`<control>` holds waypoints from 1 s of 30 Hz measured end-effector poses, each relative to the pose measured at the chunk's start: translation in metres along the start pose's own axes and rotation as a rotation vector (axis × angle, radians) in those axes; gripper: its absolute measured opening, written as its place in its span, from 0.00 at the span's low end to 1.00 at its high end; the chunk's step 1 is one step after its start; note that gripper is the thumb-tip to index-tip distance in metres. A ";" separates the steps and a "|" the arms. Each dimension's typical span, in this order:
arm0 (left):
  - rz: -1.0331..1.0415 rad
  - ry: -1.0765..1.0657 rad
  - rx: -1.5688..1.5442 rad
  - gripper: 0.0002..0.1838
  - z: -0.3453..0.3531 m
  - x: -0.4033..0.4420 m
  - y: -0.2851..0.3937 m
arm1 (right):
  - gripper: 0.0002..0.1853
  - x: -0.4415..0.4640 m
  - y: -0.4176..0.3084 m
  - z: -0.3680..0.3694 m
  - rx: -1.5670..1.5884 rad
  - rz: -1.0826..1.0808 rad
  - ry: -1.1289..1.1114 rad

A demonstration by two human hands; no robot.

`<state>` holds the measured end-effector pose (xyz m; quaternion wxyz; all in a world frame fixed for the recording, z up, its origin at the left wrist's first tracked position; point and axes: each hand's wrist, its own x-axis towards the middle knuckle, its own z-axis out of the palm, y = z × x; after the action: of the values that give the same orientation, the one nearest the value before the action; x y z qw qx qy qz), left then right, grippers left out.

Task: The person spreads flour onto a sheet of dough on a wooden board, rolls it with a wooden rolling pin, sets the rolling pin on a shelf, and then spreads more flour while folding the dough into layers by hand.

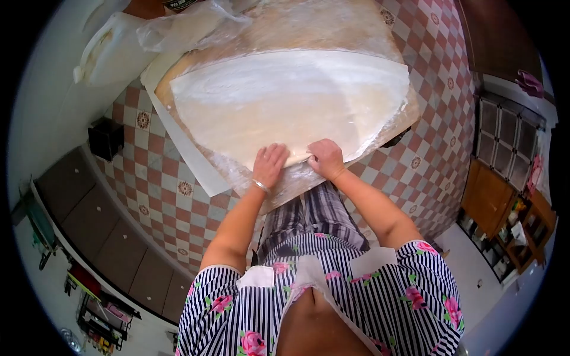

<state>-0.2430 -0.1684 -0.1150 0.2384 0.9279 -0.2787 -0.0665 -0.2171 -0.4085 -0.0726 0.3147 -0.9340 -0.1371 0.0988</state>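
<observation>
Single view: head-worn, fisheye, black at corners. Looks steeply down and forward over wearer's shirt, nearest the lens, at lower edge. Left hand and right hand farther off, mid-frame; board reaches upper edge; floor beneath, flanking it.

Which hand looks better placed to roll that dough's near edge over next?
Probably the right hand: it is curled, seemingly pinching the rolled near edge of the dough sheet. The left hand lies flatter, outstretched over the dough, perhaps better suited to steadying.
</observation>
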 end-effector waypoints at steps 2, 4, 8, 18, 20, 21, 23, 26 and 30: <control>-0.078 0.071 -0.050 0.22 -0.029 0.023 0.005 | 0.10 0.002 0.000 -0.004 0.045 0.167 -0.018; -0.172 0.002 -0.119 0.17 -0.040 0.032 -0.003 | 0.11 0.006 0.002 -0.013 0.029 0.169 -0.016; -0.114 -0.036 -0.066 0.16 -0.043 0.040 -0.016 | 0.13 -0.002 0.009 -0.030 -0.080 0.054 -0.100; -0.063 -0.087 -0.076 0.14 -0.057 0.023 -0.010 | 0.16 -0.035 0.036 -0.038 -0.116 -0.077 -0.173; -0.055 -0.083 -0.078 0.14 -0.066 0.017 -0.002 | 0.16 -0.040 0.032 -0.044 -0.099 -0.098 -0.157; -0.041 -0.071 -0.061 0.14 -0.065 0.013 0.000 | 0.15 -0.042 0.030 -0.046 -0.105 -0.112 -0.158; -0.018 -0.083 -0.075 0.13 -0.069 0.008 0.007 | 0.15 -0.047 0.027 -0.051 -0.118 -0.139 -0.162; 0.003 -0.121 -0.108 0.12 -0.073 -0.003 0.017 | 0.14 -0.058 0.023 -0.060 -0.115 -0.159 -0.208; -0.036 -0.165 -0.166 0.11 -0.077 -0.027 0.036 | 0.15 -0.078 0.010 -0.072 -0.052 -0.147 -0.294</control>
<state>-0.2635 -0.1484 -0.0308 0.2895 0.9011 -0.2744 -0.1700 -0.2688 -0.4817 -0.0149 0.2735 -0.9047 -0.2524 0.2076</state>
